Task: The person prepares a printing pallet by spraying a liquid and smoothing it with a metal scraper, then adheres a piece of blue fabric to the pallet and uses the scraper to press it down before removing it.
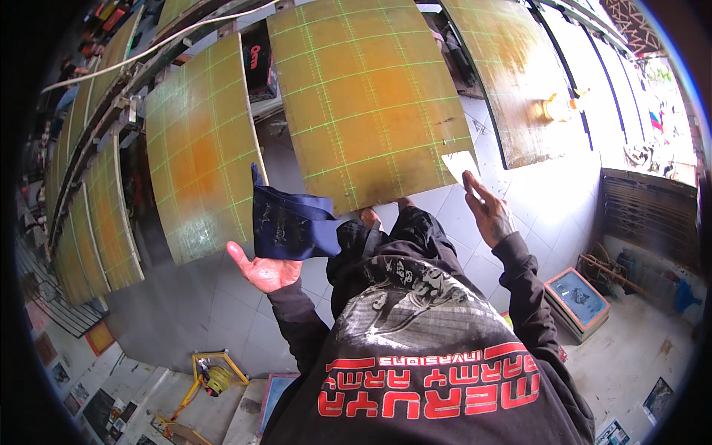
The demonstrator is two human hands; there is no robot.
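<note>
While the left hand lies palm-up, thumb spread, fingers hidden by the blue cloth left of centre, the loosely bent right hand, nearer the middle panel's lower-right corner, holds the white card up-left at its fingertips.

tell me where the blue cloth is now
In the head view, the blue cloth is left of centre, against the left hand, between a yellow panel and the trousers.

Down and left of the left hand, we see a yellow metal frame; far above that hand, a black box. Right of the right hand we find a dark slatted panel and, lower, an orange-edged picture.
</note>
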